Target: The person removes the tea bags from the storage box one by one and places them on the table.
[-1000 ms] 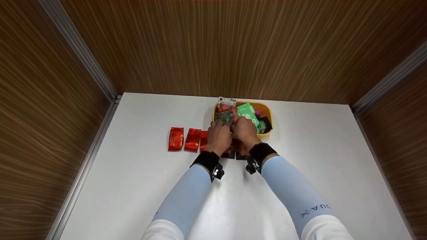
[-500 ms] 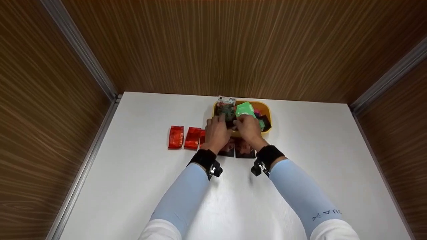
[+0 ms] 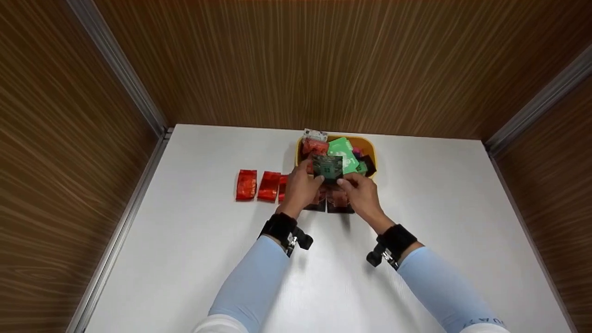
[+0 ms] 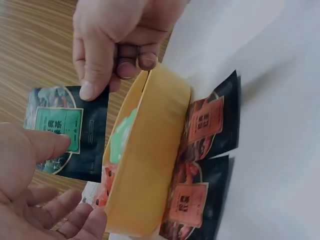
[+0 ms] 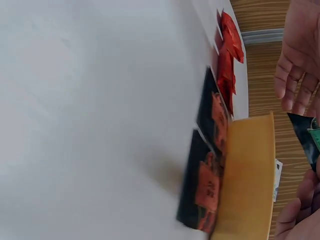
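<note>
Black with a green label, one small packet [image 3: 328,166] is hanging over the front of the yellow tub [image 4: 150,170] at the centre of the frame, where the left hand [image 3: 300,188] is gripping it with the thumb laid on its face and the right hand [image 3: 364,193] is pinching its corner. Just below, two black-and-orange packets [image 4: 206,121] are lying side by side, while red packets [image 3: 246,185] are forming a row toward the left of the frame and a bright green item [image 3: 344,151] is resting in the tub.
</note>
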A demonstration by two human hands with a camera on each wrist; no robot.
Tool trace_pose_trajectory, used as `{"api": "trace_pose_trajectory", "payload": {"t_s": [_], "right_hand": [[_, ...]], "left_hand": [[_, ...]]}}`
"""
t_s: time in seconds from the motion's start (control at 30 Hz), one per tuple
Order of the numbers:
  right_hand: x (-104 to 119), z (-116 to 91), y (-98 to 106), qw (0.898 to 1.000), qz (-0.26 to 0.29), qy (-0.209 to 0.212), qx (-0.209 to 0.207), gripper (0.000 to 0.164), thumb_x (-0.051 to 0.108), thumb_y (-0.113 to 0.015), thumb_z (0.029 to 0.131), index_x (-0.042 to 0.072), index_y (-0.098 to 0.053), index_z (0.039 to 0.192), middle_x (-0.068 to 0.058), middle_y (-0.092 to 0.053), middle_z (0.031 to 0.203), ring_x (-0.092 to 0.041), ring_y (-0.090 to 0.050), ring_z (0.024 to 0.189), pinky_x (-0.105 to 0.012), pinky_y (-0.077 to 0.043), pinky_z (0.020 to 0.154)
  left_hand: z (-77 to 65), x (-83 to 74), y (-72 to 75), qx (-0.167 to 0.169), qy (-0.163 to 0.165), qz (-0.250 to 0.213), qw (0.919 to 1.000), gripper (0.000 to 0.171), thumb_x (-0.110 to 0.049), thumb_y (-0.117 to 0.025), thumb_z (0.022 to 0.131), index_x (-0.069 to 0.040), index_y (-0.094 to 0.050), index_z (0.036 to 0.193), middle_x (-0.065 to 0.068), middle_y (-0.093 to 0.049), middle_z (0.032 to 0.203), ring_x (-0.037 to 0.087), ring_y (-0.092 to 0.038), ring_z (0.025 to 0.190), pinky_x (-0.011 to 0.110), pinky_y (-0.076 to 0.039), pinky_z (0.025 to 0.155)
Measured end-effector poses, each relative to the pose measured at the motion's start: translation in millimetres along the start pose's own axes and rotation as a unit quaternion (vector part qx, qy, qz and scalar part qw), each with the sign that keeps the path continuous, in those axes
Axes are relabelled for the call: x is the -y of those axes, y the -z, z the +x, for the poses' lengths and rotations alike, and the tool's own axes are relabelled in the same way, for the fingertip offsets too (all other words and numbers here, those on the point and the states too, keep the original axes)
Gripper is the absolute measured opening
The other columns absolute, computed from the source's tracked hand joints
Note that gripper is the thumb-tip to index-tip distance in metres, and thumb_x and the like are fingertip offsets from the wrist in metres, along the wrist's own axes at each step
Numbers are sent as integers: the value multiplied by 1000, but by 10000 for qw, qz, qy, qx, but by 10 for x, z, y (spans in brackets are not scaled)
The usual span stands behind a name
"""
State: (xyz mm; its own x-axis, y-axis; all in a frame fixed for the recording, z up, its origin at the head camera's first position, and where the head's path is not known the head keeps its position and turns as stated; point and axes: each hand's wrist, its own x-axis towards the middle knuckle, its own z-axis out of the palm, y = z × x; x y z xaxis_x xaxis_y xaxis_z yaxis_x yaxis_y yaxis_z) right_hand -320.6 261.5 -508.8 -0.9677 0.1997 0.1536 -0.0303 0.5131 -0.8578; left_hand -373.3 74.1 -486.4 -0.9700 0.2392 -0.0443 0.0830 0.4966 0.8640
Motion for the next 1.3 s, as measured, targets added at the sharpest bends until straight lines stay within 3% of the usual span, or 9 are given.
{"api": "trace_pose_trajectory", "payload": {"t_s": [0.13,0.2,0.3,0.4,0.6,0.77,0.93,1.13,1.3], "right_hand": [[-57,-104,44,9996,244,96,-106,20,24,-72,102,5,-74,104,-14,-67,87,-21,-59,74,-24,-45,61],[-81,-151,61,9994,276,130,-178,18,23,-73,102,5,-75,103,-8,-67,85,-15,-57,74,-24,-44,62],[-120,-211,86,9988,354,117,-314,16,22,-73,101,6,-76,103,-5,-68,86,-12,-57,75,-23,-44,63],[-179,-276,98,9979,518,31,-395,17,21,-73,101,5,-77,106,-11,-70,89,-15,-59,76,-22,-46,64],[-290,-423,81,9940,898,-404,-469,15,15,-72,101,1,-75,106,-24,-68,93,-39,-63,84,-22,-51,63],[-322,-534,63,9893,1074,-847,-504,14,15,-72,102,1,-73,106,-28,-69,94,-38,-64,81,-26,-51,62],[-368,-616,56,9851,1199,-1108,-549,17,15,-72,102,-1,-73,105,-24,-68,88,-27,-61,70,-26,-49,58],[-433,-682,86,9825,1146,-1276,-725,17,15,-72,101,-2,-73,103,-21,-67,82,-18,-57,59,-24,-46,52],[-494,-691,158,9785,1171,-1486,-817,20,15,-71,102,-4,-72,107,-17,-71,86,-14,-58,59,-24,-48,52]], "left_hand": [[-90,38,-19,110,-359,-74,9993,35,-24,-67,105,-8,-66,136,8,-71,118,20,-64,103,37,-55,88],[-131,60,-34,75,-540,-99,9985,21,-21,-67,104,-10,-72,121,4,-70,100,18,-61,88,33,-51,75],[-172,83,-73,-22,-761,-169,9970,7,-17,-67,104,-12,-73,105,-1,-61,84,15,-55,77,28,-43,66],[-212,98,-134,-28,-900,-159,9958,7,-16,-67,103,-12,-70,99,-2,-55,80,15,-53,76,27,-41,66],[-315,138,-295,181,-946,-90,9953,14,-20,-68,105,-9,-68,98,1,-65,83,14,-59,76,27,-47,68],[-405,158,-403,383,-737,-364,9959,22,-25,-70,103,-12,-63,87,0,-67,76,9,-65,66,24,-49,61],[-451,181,-476,384,-547,-384,9970,19,-25,-72,102,-12,-68,88,0,-68,73,9,-65,64,24,-49,60],[-476,182,-540,781,-180,-439,9958,7,-16,-71,102,-9,-70,105,1,-71,85,11,-69,69,25,-55,62],[-489,202,-562,805,-174,-367,9959,25,-13,-72,100,-6,-67,123,1,-75,86,9,-68,68,24,-53,64]]}}
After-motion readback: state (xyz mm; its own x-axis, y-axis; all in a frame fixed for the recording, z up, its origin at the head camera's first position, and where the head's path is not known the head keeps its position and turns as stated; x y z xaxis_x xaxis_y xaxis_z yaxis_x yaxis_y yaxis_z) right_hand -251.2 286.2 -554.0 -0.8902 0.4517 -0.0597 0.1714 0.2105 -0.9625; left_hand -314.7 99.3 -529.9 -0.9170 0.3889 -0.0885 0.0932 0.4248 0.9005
